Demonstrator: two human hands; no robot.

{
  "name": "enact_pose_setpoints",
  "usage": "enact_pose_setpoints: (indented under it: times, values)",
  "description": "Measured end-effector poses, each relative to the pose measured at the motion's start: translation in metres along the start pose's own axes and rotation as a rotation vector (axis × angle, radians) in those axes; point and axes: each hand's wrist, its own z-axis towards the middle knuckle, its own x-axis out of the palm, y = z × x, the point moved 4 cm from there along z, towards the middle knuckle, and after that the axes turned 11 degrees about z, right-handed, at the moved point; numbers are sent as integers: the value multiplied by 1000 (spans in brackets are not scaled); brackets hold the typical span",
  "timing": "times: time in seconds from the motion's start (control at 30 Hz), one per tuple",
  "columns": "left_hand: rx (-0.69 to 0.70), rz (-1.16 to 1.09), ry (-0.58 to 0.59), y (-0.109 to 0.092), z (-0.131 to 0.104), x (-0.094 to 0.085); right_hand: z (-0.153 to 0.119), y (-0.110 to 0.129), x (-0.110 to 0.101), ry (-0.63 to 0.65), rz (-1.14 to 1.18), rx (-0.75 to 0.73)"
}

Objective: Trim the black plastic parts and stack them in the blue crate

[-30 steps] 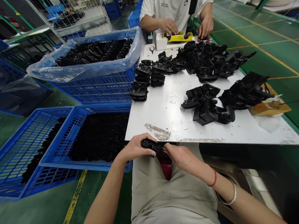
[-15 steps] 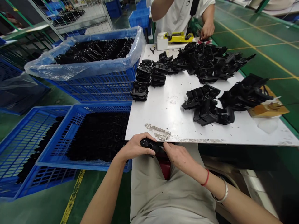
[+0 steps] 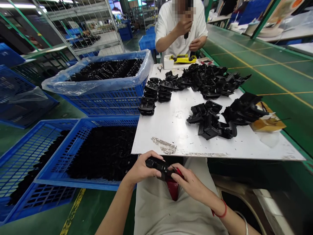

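Observation:
Just below the table's front edge, over my lap, my left hand (image 3: 141,168) is closed round a black moulded plastic part (image 3: 157,165). Its fingers and thumb grip the part's left end. My right hand (image 3: 188,181) is closed on red-handled nippers (image 3: 180,172), whose tip is at the part's right end; the jaws are mostly hidden by the fingers. On the table (image 3: 171,127) ahead lie several larger black moulded parts (image 3: 210,120), with a yellowed box (image 3: 267,120) beside them at the right.
Blue crates (image 3: 85,184) full of black parts stand left of the table, one lined with clear plastic (image 3: 97,86). Black parts (image 3: 207,78) are heaped at the far end. A co-worker (image 3: 181,36) sits there holding a dark driver, near a yellow fixture (image 3: 183,59).
My view has tilted up. Both hands have come slightly towards me from the table edge, and the nippers' red handle shows now. The co-worker has raised a driver.

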Motion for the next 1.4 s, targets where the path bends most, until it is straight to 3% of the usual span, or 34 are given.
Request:
enact_pose_setpoints:
  times: [0.3, 0.5, 0.73, 0.93, 1.0, 1.1, 1.23, 1.4]
  values:
    - [106, -417, -8, -2, -7, 19, -8, 5, 5, 23, 262, -38]
    - [210, -411, 9, -17, -1, 21, -8, 17, 2, 1, 371, -29]
    - [216, -213, -99, -10, 7, 5, -1, 49, -18, -208, -120, -297]
    - [212, -118, -152, -13, 8, 1, 4, 67, -13, -279, -494, -602]
    - [202, -58, -215, -13, 13, -5, 10, 71, -13, -297, -581, -635]
    - [195, 121, -403, -12, 24, -19, 24, 79, -18, -355, -710, -677]
    - [250, 415, -573, -9, 39, -29, 53, 93, -30, -414, -982, -622]
    - [356, 705, -585, -9, 41, -20, 107, 108, -45, -323, -1270, -237]
